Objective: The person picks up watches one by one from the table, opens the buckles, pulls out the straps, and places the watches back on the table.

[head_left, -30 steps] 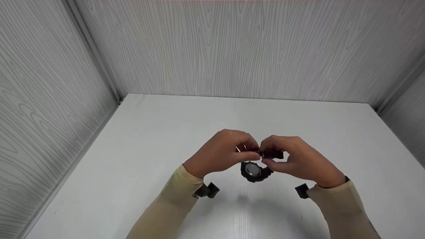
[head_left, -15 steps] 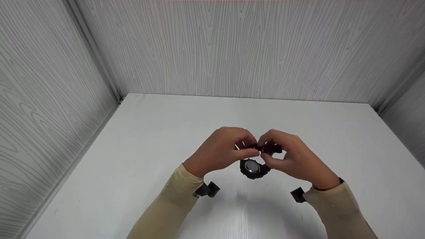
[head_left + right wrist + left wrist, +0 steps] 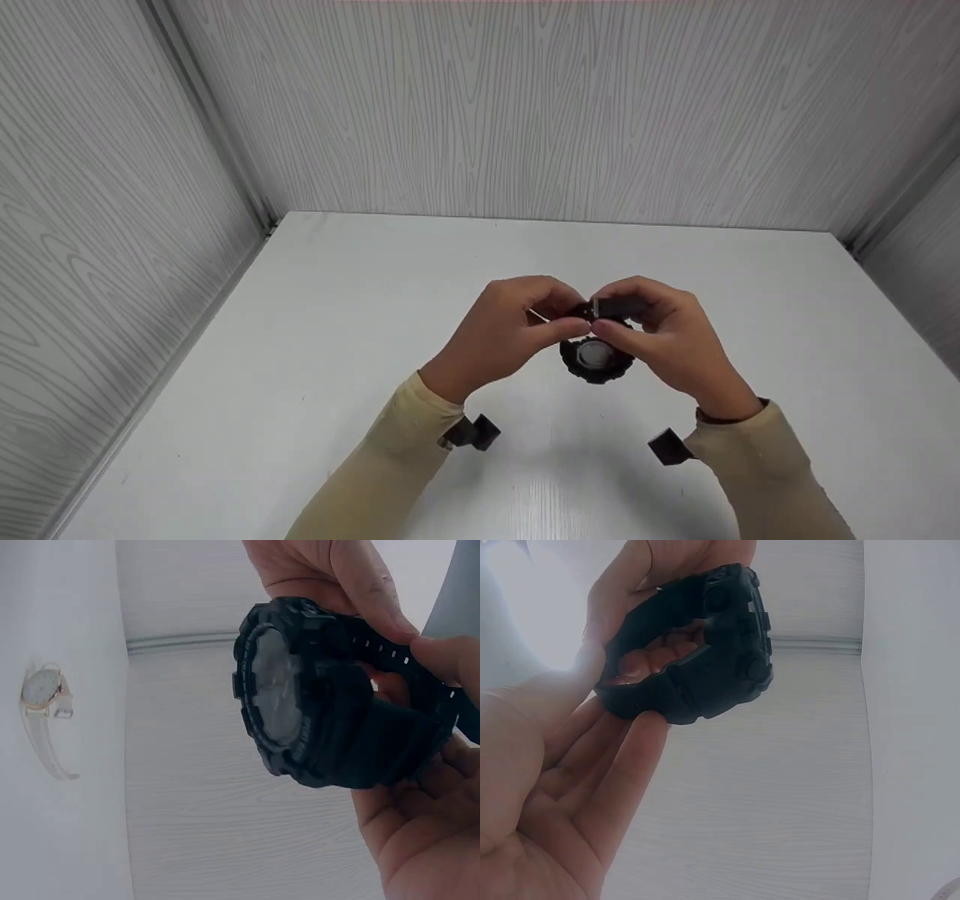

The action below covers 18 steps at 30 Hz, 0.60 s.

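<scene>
A black wristwatch with a round face hangs in the air below both hands, its strap looped. On the left, my left hand pinches one strap end between thumb and fingers. My right hand pinches the other strap portion, and the fingertips of both hands meet near the buckle. In the right wrist view, the watch faces left, and small holes line its strap. The left wrist view shows the watch from its side, the strap forming a ring. Fingers partly hide the buckle.
A second watch with a pale strap and gold-coloured case lies on the white surface in the right wrist view. The white table stretches below the hands, with a wood-grain panel behind it. Black wrist cameras jut from both sleeves.
Both hands have risen away from me with the black watch, which has also shifted slightly right. The strap between the right fingers now lies straighter, showing the buckle more clearly.
</scene>
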Tool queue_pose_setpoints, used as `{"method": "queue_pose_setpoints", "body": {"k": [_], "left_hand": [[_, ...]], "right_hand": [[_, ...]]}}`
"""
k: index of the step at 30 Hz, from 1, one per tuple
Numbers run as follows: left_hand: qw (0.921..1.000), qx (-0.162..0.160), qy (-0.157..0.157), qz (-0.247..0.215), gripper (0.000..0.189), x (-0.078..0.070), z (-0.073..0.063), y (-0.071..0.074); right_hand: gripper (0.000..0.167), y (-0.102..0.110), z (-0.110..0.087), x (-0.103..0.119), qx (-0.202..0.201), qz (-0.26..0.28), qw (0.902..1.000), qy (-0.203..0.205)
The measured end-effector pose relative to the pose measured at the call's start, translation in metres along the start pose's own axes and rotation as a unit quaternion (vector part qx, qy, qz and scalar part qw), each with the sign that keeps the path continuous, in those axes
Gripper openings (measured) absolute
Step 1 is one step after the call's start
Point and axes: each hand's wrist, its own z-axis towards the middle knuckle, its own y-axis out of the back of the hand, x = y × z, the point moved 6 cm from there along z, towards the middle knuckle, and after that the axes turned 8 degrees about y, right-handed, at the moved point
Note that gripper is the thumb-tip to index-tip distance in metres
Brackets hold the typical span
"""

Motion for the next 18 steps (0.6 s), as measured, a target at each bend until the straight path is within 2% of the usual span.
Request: {"method": "queue_pose_setpoints", "body": {"k": [6,9,12,16,18], "left_hand": [[0.9999,-0.009,-0.003,0.004,0.018,-0.0015,-0.0002,0.0017],[0.9998,-0.016,-0.012,0.003,0.018,-0.0031,-0.0005,0.0024],[0.9991,-0.03,-0.025,-0.018,0.019,-0.0035,-0.001,0.004],[0.9957,-0.055,-0.038,-0.064,0.019,-0.0025,-0.0014,0.007],[0.9941,-0.06,-0.042,-0.08,0.021,-0.0022,-0.0011,0.0071]], "right_hand": [[0.021,0.0027,-0.0007,0.0001,-0.021,0.007,0.9996,-0.018],[0.021,0.0019,-0.0023,-0.0031,-0.021,0.025,0.9988,-0.035],[0.02,0.0005,-0.0033,-0.0053,-0.022,0.054,0.9974,-0.042],[0.019,0.002,-0.0025,-0.0034,-0.034,0.089,0.9953,-0.017],[0.018,0.0038,-0.0018,-0.0018,-0.041,0.084,0.9957,-0.004]]}}
